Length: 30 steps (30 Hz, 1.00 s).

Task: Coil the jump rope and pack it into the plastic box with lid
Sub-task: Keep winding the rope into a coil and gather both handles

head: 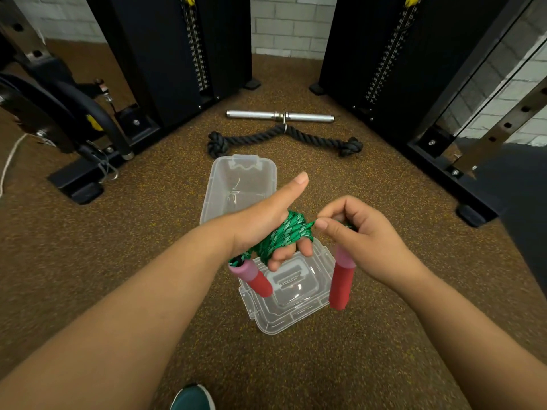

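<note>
Left hand: green jump rope coiled round its fingers, thumb out; one handle hangs below. Right hand fingers pinch the rope tail; second handle dangles beneath. Plastic box beyond the fingers, lid under. Risk: coil springs loose when slipped off the fingers.

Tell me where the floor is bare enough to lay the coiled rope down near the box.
Bare floor lies left of the box toward the black machine base, and right of the lid. It is crowded behind the box, where the black rope and metal bar lie.
</note>
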### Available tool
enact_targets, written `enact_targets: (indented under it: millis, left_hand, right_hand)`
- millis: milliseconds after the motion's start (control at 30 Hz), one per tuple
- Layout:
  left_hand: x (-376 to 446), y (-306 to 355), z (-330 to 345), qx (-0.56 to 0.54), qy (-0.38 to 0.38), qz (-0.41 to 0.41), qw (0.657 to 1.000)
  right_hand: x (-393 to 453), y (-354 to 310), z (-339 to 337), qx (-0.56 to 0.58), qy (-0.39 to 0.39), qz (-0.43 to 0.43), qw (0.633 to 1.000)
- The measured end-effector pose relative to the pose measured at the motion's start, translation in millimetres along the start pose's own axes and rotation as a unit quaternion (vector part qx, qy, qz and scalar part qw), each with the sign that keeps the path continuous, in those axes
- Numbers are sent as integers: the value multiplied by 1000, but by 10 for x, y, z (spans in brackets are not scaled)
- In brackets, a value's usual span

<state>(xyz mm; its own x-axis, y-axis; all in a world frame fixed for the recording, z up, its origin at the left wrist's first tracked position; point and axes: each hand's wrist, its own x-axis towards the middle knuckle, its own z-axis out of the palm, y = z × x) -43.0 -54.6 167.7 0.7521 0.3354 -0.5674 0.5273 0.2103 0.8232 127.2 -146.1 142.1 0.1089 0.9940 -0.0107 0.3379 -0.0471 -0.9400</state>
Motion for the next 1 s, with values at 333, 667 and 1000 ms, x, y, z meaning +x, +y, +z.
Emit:
enact_targets:
  millis: [333,667,1000]
  left_hand:
    - [22,40,48,-117,-51,49,991]
    - [-14,-88,-60,-147,-170,98,969]
    - [-17,-135,39,-150,-127,41,980]
  right_hand:
    - [-33,104,235,170,-69,33,982]
    - [-61,47,155,229,-165,32,959]
    - [-106,32,101,-64,-138,15,988]
